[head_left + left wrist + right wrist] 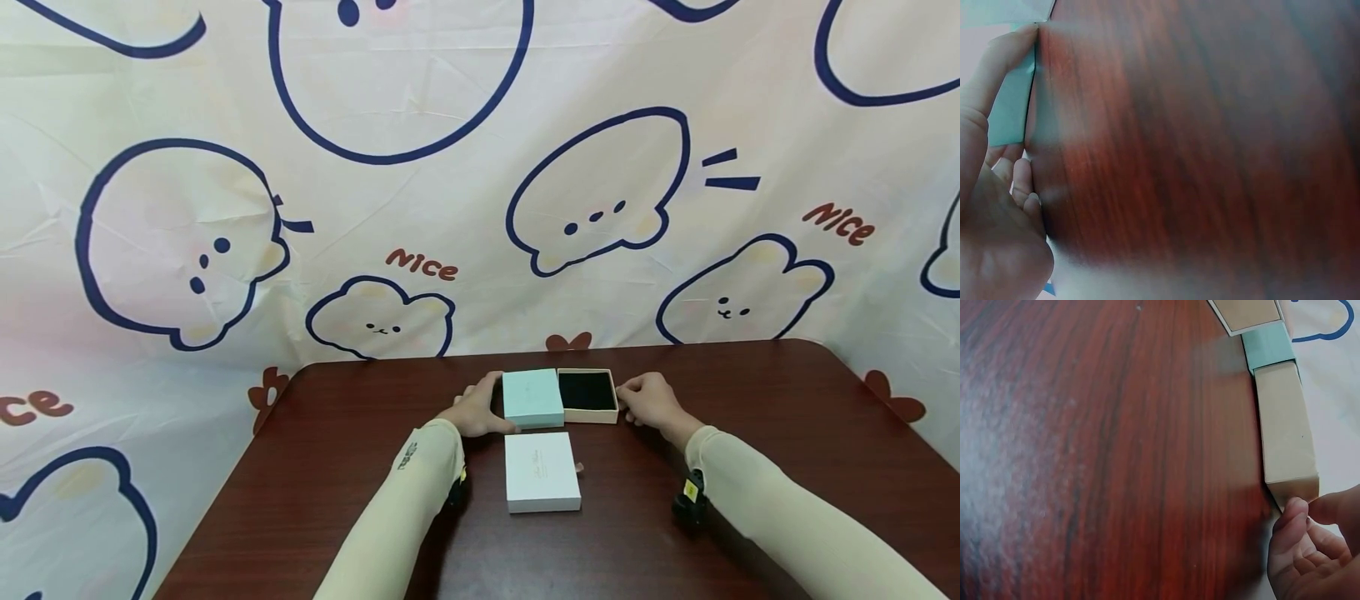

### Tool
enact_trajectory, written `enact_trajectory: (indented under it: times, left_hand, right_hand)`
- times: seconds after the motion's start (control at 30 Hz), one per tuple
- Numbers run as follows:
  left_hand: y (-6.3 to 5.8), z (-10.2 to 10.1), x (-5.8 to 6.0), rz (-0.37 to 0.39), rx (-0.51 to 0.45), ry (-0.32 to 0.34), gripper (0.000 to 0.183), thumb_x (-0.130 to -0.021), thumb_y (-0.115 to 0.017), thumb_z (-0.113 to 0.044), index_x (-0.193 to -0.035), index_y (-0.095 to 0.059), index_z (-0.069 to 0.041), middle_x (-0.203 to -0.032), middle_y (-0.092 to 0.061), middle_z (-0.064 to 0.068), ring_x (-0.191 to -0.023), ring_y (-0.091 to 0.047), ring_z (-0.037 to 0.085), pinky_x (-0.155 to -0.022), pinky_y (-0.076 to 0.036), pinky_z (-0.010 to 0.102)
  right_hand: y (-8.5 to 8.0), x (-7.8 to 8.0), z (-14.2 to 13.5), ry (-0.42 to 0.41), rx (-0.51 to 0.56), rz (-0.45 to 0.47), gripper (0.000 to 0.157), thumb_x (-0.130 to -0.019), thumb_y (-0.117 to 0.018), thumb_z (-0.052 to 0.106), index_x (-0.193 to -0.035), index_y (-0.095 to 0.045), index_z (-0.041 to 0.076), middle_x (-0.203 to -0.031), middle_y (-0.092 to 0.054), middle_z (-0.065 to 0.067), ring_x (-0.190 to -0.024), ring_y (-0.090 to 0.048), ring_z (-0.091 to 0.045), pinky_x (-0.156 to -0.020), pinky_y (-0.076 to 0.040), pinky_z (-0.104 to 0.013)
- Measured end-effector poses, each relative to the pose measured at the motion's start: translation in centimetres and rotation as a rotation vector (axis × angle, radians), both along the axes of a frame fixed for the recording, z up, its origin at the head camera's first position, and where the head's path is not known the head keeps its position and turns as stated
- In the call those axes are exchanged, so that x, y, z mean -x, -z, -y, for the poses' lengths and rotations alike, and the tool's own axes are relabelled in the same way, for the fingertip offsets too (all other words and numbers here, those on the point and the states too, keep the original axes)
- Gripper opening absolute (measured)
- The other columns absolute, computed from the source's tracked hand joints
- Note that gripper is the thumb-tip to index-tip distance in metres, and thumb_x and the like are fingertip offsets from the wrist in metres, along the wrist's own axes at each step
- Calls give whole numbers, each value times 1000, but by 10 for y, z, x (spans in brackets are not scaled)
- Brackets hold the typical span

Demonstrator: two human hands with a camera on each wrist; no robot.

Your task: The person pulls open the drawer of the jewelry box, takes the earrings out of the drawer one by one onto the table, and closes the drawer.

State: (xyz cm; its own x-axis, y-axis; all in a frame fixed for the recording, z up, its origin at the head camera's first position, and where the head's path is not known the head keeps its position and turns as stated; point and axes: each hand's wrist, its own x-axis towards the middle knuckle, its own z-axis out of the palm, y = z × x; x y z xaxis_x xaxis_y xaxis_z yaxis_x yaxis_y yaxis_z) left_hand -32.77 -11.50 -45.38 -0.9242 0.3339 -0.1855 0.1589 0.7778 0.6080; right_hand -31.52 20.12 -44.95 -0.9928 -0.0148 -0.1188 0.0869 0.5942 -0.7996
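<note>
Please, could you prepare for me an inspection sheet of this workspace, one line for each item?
Surface: brown wood-grain table, with glossy reflections.
Job's things: mint sleeve with a cream drawer slid out to its right; the drawer's inside looks black.
Clutter: white box nearer the person, with a small brownish tab at its right edge.
Left hand: grips the mint sleeve at its left side.
Right hand: pinches at the drawer's outer end; exact hold partly hidden.
Cables: nothing seen.
Surroundings: white backdrop with blue-outlined cartoon prints behind the table.
</note>
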Motion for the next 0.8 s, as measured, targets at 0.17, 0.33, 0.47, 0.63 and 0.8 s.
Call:
enact_trajectory:
  times: [0.17, 0.33, 0.47, 0.63, 0.8]
  left_hand:
    - [-1, 0, -1, -4, 1, 4, 103, -81, -83, -42, -161, -20, -21, -160, -35, 13, -142, -35, 41, -112, -34, 57]
    - [-2, 0, -1, -10, -9, 7, 103, -82, -83, -40, -161, -21, -19, -160, -36, 13, -143, -35, 40, -113, -33, 57]
    - [-3, -1, -2, -5, -9, 3, 103, -81, -84, -41, -160, -21, -20, -158, -37, 13, -142, -35, 41, -111, -34, 57]
    - [-3, -1, -2, -8, -9, -1, 104, -80, -84, -41, -160, -22, -20, -158, -38, 13, -141, -36, 40, -110, -34, 57]
    - [-1, -1, -1, -10, -4, -1, 104, -80, -84, -42, -160, -21, -20, -159, -37, 13, -141, -36, 41, -111, -34, 57]
  right_hand:
    - [0, 1, 0, 4, 7, 4, 32, -101, -50, 11, -111, -71, -11, -71, -65, -3, -56, -58, -9, -53, -50, -24]
    - [0, 0, 2, 14, 8, 4, 32, -99, -50, 11, -111, -71, -10, -70, -65, -3, -55, -57, -9, -53, -50, -25]
    - [3, 0, 2, 16, 9, 2, 31, -99, -50, 10, -110, -71, -10, -71, -65, -4, -55, -57, -9, -53, -50, -25]
    - [2, 0, 2, 16, 8, 0, 31, -98, -50, 9, -109, -71, -10, -71, -65, -4, -55, -57, -9, -53, -50, -25]
    - [1, -1, 3, 19, 7, 3, 29, -97, -50, 8, -107, -71, -10, -70, -64, -4, -54, -57, -8, -53, -50, -25]
